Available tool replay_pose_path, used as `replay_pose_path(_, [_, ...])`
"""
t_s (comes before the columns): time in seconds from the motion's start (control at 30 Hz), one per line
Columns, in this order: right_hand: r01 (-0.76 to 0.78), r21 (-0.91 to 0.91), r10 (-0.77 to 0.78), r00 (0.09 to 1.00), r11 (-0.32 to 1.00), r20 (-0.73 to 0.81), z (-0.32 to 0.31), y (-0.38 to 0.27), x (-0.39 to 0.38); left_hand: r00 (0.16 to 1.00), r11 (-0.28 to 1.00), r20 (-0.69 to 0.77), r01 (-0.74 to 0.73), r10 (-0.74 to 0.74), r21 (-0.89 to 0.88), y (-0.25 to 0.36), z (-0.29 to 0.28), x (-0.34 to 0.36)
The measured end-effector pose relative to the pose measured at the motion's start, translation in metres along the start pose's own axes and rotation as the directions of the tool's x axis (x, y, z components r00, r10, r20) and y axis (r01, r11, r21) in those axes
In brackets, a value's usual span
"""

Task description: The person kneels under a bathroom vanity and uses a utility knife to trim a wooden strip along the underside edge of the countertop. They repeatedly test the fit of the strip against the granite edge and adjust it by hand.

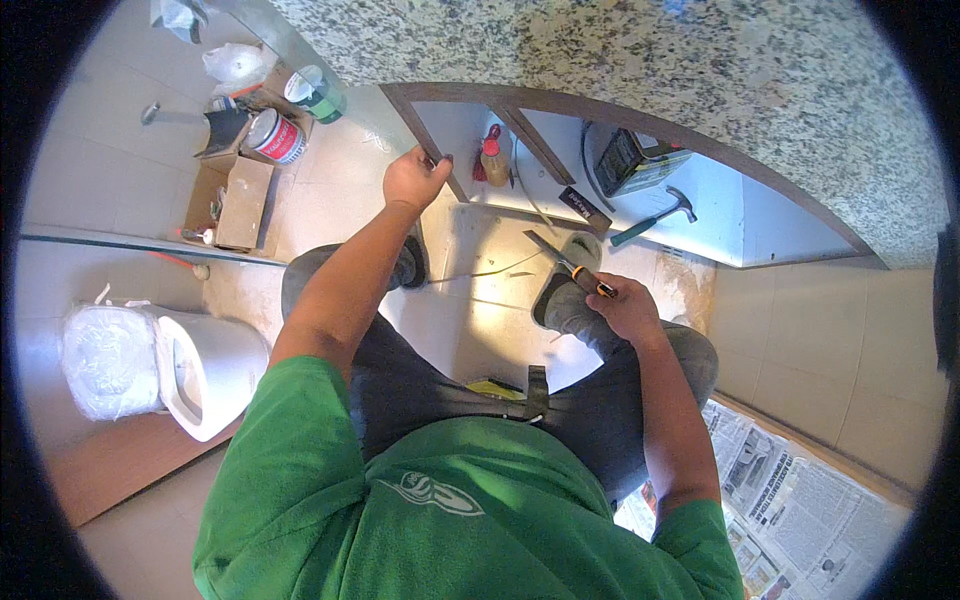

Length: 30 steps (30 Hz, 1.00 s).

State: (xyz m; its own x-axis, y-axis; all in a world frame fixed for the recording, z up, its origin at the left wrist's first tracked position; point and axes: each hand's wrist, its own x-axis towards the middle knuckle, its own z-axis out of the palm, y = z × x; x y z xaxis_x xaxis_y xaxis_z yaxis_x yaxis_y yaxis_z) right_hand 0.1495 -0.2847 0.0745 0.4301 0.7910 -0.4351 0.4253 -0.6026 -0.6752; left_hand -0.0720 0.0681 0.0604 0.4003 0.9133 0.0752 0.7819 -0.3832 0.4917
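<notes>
My left hand (414, 183) has its fingers closed on the brown front edge of the cabinet frame (405, 108) under the speckled counter. My right hand (625, 305) is wrapped round the black and orange handle of a chisel (555, 250), its flat blade pointing up and left above my shoe. Thin dark strips (470, 273) lie on the floor between my feet. A hammer with a green handle (652, 222) and a dark packet (585, 209) rest at the cabinet's lower front, beside a red-capped bottle (494, 165) and a dark boxy item (632, 160).
The granite counter (640, 45) overhangs the cabinet. At left are cardboard boxes (246, 205), a paint tin (274, 137), a green and white tub (312, 95), a glass panel edge (150, 243) and a white toilet (203, 372). Newspapers (790, 490) lie along the right wall.
</notes>
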Motion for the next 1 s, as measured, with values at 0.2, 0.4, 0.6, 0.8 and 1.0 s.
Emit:
replay_pose_path(0.2, [0.067, 0.056, -0.067, 0.998, 0.996, -0.002, 0.002, 0.016, 0.006, 0.992, 0.993, -0.116, -0.064, 0.052, -0.103, 0.019, -0.044, 0.003])
replay_pose_path(0.4, [-0.005, 0.010, 0.006, 0.994, 1.000, -0.111, 0.004, 0.016, 0.004, 0.976, 0.994, -0.200, -0.095, 0.081, -0.061, 0.049, -0.092, 0.006])
replay_pose_path(0.6, [-0.033, -0.127, 0.013, 0.988, 0.991, -0.153, 0.009, 0.024, 0.006, 0.910, 0.963, -0.319, -0.235, 0.265, 0.129, 0.044, -0.124, 0.009])
replay_pose_path(0.8, [-0.093, -0.121, 0.083, 0.993, 0.988, -0.082, -0.003, 0.016, -0.009, 0.945, 0.980, -0.294, -0.177, 0.144, -0.091, 0.043, -0.142, -0.017])
replay_pose_path(1.0, [-0.119, -0.207, 0.108, 0.992, 0.971, -0.062, 0.000, 0.010, -0.009, 0.979, 0.968, -0.064, -0.200, 0.192, -0.153, 0.003, -0.131, -0.048])
